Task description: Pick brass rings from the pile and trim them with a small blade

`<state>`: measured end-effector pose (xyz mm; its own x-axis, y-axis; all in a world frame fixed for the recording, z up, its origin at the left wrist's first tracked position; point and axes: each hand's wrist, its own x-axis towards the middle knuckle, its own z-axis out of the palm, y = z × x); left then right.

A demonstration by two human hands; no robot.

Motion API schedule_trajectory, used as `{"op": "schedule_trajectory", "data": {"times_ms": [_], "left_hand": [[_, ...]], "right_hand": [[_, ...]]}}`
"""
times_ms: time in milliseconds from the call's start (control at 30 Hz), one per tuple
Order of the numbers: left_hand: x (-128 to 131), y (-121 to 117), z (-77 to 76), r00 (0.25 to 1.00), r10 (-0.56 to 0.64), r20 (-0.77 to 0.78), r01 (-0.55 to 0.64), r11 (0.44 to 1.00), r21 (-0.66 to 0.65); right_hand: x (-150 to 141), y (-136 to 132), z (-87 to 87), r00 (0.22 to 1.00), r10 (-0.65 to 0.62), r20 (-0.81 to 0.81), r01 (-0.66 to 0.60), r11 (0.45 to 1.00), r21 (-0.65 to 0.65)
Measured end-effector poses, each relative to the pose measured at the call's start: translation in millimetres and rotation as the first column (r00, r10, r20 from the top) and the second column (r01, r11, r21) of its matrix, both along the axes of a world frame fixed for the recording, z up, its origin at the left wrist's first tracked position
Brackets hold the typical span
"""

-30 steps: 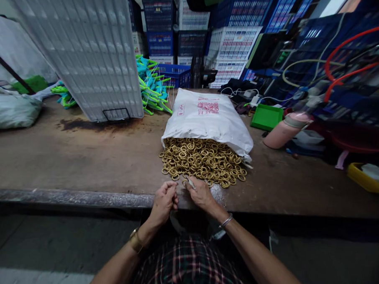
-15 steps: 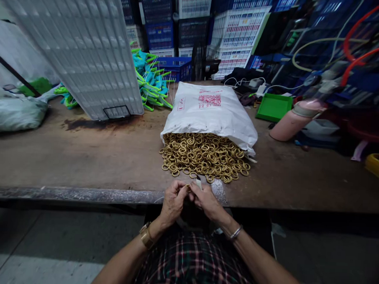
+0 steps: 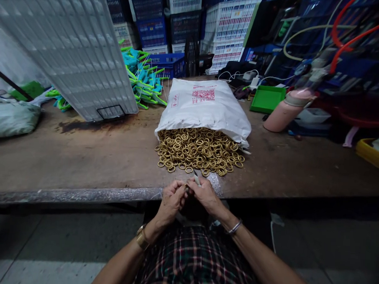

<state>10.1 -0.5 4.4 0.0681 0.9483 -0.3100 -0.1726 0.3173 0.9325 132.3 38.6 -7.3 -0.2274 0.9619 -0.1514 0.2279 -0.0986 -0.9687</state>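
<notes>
Just above the table's front edge, my left hand (image 3: 170, 200) is closed, pinching a small gold ring (image 3: 186, 187) between thumb and fingers. My right hand (image 3: 206, 196) meets it fingertip to fingertip. Closed in it is a slim knife-like tool (image 3: 197, 178) with a pale body and a dark end, pointing up and away from me. Fingers hide most of the ring and the tool's lower part. Straight ahead, a heap of gold rings (image 3: 201, 153) spills from the mouth of a white sack (image 3: 206, 107) with red print.
A tall ribbed translucent panel (image 3: 86, 53) leans at the left, beside green and blue hangers (image 3: 145, 79). Toward the right are a green tray (image 3: 268, 99), a pink bottle (image 3: 285, 112) and a yellow container (image 3: 373, 152). Stacked crates (image 3: 227, 24) stand behind the table (image 3: 97, 163).
The whole view has shifted slightly, so table items appear a little further left and higher. Both hands stay together; the pale tool is tilted more to the left.
</notes>
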Motion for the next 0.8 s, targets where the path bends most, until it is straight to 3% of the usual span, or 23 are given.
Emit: {"op": "schedule_trajectory", "data": {"times_ms": [233, 400, 533, 667, 800], "left_hand": [[-1.6, -2.4, -3.2, 0.999, -0.050, -0.022, 0.050, 0.999, 0.006], [-1.6, -3.7, -5.1, 0.994, -0.056, 0.093, 0.059, 0.998, -0.025], [-1.6, -4.3, -5.2, 0.987, -0.046, 0.153, 0.054, 0.998, -0.045], [-2.4, -3.5, -6.4, 0.990, -0.008, 0.143, 0.014, 0.999, -0.040], [-3.8, -2.1, -6.8, 0.998, 0.010, 0.056, -0.010, 1.000, -0.006]], "right_hand": [[2.2, -2.3, -2.3, 0.999, 0.037, 0.022, -0.038, 0.998, 0.041], [2.5, -3.4, -4.6, 0.998, 0.044, -0.035, -0.045, 0.999, -0.012], [2.1, -3.0, -2.1, 0.999, 0.045, 0.013, -0.046, 0.999, 0.025], [4.5, -3.6, -2.9, 0.967, -0.020, 0.254, -0.030, 0.981, 0.190], [7.3, -8.7, -7.5, 0.819, 0.070, 0.570, -0.261, 0.929, 0.261]]}}
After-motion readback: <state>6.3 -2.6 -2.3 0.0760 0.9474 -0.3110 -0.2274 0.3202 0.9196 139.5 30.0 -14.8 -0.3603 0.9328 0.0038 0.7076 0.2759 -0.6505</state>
